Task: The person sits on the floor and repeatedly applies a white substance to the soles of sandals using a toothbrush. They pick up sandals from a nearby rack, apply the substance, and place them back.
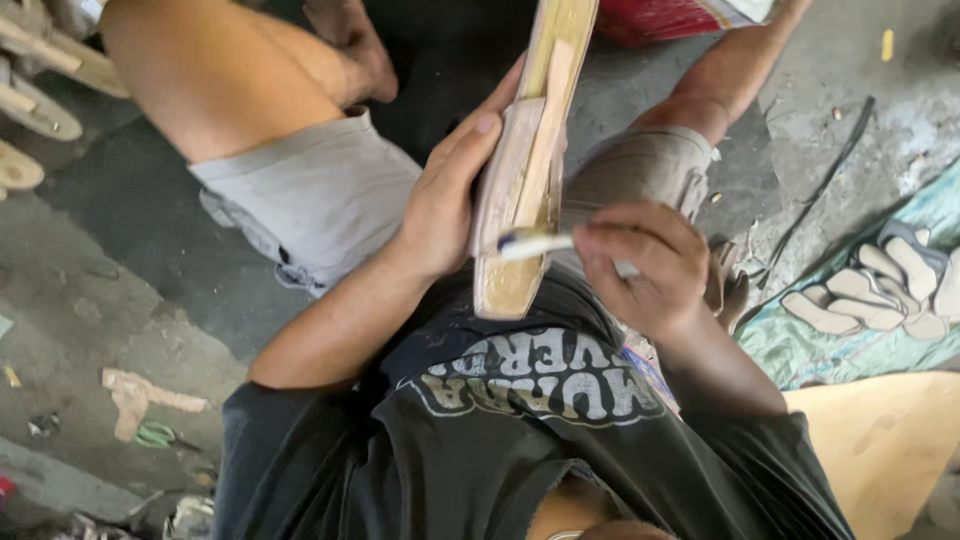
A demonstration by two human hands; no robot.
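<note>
While the person sits on the ground with knees spread, the left hand [445, 200] grips a long shoe sole [525, 160] by its left edge, fingers wrapped behind it and the thumb lying up along the front. The sole stands nearly upright between the thighs, above the lap, its top end leaning slightly to the right and running out of the frame. It is pale tan, yellowish at both ends, with a lighter strip running lengthwise down its middle; its lower end is rounded and looks glossy. The right hand [645, 265] is closed around a small brush [535, 243] with a white handle, pinched between thumb and fingers, the dark tip touching the sole's lower part near the left hand's palm.

The person wears grey shorts [320, 195] and a dark printed shirt [520, 420]. To the right, on a greenish cloth [850, 345], lies a pile of cut sole pieces [880, 285], light-coloured and overlapping. More soles [35, 100] lie at the upper left edge on the concrete floor [110, 280], where a scrap of tan material [140, 398] also rests.
</note>
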